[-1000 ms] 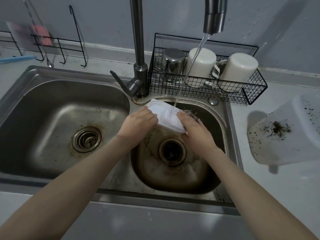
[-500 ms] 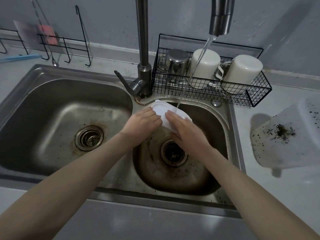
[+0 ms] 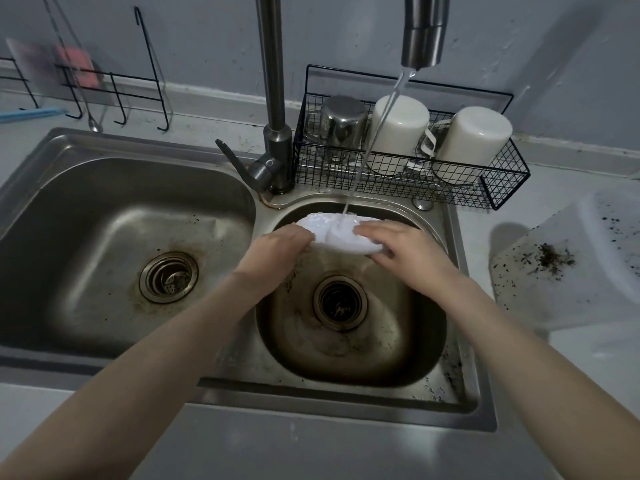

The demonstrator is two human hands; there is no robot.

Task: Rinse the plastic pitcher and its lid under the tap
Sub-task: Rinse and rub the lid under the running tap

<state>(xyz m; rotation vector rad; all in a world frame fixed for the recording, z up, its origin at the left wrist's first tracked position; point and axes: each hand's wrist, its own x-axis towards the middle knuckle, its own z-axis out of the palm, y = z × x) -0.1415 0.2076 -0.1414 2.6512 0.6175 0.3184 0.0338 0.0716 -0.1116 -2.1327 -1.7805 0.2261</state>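
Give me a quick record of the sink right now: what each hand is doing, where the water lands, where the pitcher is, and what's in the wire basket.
left hand: grips the lid's left edge
right hand: holds the lid's right side
lid: white, over the right basin
water: runs from the tap onto the lid
pitcher: on the counter, right of the sink, untouched, with dark specks
wire basket: steel cup, two white cups, upside down
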